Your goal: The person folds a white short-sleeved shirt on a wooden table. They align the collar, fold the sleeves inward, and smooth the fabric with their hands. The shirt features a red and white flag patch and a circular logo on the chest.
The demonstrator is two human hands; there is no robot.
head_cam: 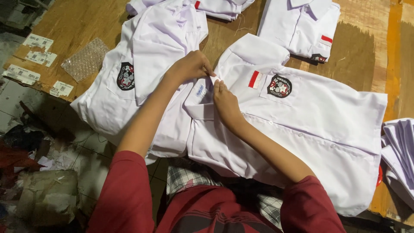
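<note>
Hands (192,65) (224,101) on one white shirt (319,125)

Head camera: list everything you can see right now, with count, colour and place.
Shirt being handled: one, white, red-and-white flag patch and dark round badge on the chest, spread on the table in front of the person.
Other shirts: at least three more, white, one to the left, two at the far edge.
Folded cloth stack: one, white, right edge.
Table: one, brown wood.
Bubble wrap: one piece, clear, left on the table.
Paper labels: several, white, table's left edge.
Floor litter: paper and scraps, lower left.
Left hand: pinching the collar of the handled shirt.
Right hand: fingers on the same collar.
Sleeves: two, dark red.
</note>
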